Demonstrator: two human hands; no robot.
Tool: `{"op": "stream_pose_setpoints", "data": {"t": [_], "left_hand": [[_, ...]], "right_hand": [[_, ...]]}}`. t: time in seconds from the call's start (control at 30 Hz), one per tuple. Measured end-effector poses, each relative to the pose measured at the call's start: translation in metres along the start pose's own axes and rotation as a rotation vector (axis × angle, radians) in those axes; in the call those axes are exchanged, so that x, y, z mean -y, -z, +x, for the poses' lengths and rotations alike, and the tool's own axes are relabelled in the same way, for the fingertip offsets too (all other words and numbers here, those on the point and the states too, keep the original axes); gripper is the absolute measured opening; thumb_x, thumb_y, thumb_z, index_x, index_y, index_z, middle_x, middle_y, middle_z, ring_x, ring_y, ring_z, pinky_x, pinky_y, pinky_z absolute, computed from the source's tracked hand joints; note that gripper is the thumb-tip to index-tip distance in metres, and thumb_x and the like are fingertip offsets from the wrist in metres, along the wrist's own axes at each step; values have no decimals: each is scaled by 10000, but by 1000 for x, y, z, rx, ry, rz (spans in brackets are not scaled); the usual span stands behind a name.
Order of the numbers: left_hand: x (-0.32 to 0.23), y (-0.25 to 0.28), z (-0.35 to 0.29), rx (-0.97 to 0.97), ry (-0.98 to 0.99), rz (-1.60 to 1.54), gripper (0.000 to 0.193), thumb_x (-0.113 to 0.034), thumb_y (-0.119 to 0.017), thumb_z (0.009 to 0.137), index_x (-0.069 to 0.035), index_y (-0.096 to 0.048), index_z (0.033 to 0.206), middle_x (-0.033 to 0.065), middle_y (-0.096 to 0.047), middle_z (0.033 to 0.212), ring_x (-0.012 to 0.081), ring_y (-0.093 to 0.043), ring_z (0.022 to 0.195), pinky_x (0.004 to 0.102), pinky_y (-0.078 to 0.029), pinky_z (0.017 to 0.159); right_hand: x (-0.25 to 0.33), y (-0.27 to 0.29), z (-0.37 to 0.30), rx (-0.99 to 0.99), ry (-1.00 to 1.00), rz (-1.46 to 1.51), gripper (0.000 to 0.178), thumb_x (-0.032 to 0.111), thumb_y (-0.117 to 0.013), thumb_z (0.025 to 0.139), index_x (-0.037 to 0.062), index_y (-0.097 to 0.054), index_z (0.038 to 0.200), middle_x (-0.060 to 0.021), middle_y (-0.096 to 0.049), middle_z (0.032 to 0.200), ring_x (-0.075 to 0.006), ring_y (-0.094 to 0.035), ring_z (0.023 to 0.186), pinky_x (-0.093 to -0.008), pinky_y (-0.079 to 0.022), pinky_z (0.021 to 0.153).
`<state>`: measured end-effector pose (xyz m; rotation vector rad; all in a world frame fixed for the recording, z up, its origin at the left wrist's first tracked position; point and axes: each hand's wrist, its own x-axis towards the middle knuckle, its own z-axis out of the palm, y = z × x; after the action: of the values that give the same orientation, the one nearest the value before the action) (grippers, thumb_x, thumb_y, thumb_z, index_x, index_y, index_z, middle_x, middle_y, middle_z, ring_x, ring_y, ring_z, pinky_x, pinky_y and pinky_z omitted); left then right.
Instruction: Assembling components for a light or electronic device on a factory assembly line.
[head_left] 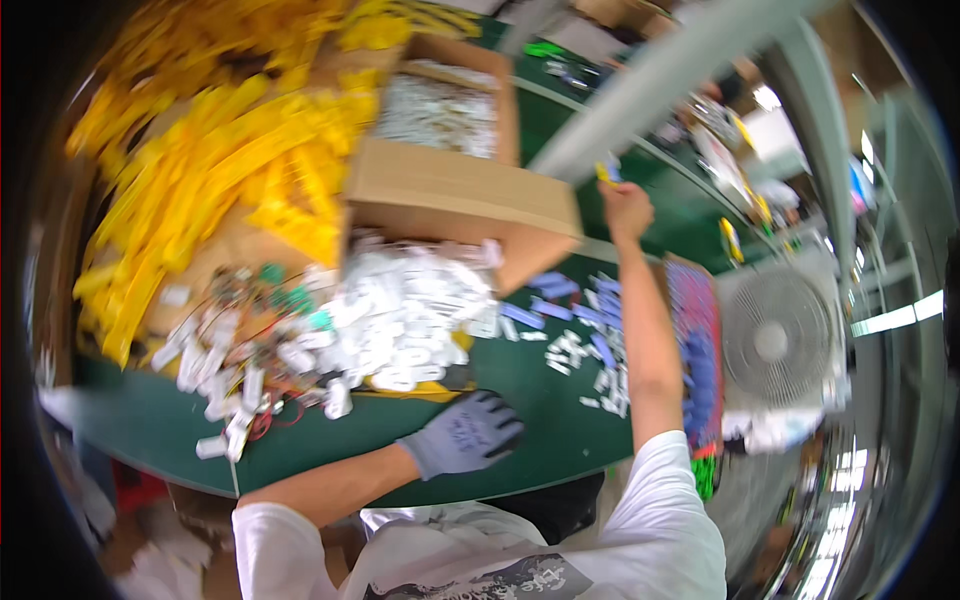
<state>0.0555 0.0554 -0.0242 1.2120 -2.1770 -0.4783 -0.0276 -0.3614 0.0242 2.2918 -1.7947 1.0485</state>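
Note:
My left hand point(465, 435), in a grey glove with black on the fingers, rests on the green tabletop near its front edge. Its fingers curl inward, and what they may hold is hidden. Just beyond it lies a heap of white plastic pieces point(400, 315). My bare right hand point(629, 212) reaches far forward on the right, closed around a small yellow-and-blue item point(608, 172). Motion blurs that item, so its kind is unclear. Blue strips point(550, 300) and small white parts point(568, 350) lie scattered beside my right forearm.
Yellow strips point(230, 150) pile up at the far left. An open cardboard box point(460, 190) stands behind the white heap. Wired white parts point(240, 370) lie at left. A grey post point(660, 80) slants near my right hand; a round fan point(775, 338) stands at right.

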Motion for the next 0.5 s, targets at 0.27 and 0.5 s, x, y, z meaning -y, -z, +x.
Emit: {"op": "stream_pose_setpoints", "data": {"t": [0.27, 0.5], "left_hand": [[-6, -16, -4, -72, -12, -76, 293, -315, -536, 871, -61, -583, 1010, 130, -582, 1021, 281, -543, 999, 403, -421, 919], [-2, -30, 0, -138, 27, -22, 350, -351, -528, 856, -56, -586, 1037, 132, -580, 1032, 294, -541, 991, 419, -423, 911]], "right_hand": [[-22, -82, 40, 271, -33, -234, 583, 502, -634, 772, 66, -604, 1158, -245, -610, 1157, -465, -608, 994, -511, -492, 868], [63, 141, -21, 474, 495, 267, 309, 253, -590, 932, -29, -636, 813, -86, -613, 684, -182, -536, 594, -302, -430, 584]]}}
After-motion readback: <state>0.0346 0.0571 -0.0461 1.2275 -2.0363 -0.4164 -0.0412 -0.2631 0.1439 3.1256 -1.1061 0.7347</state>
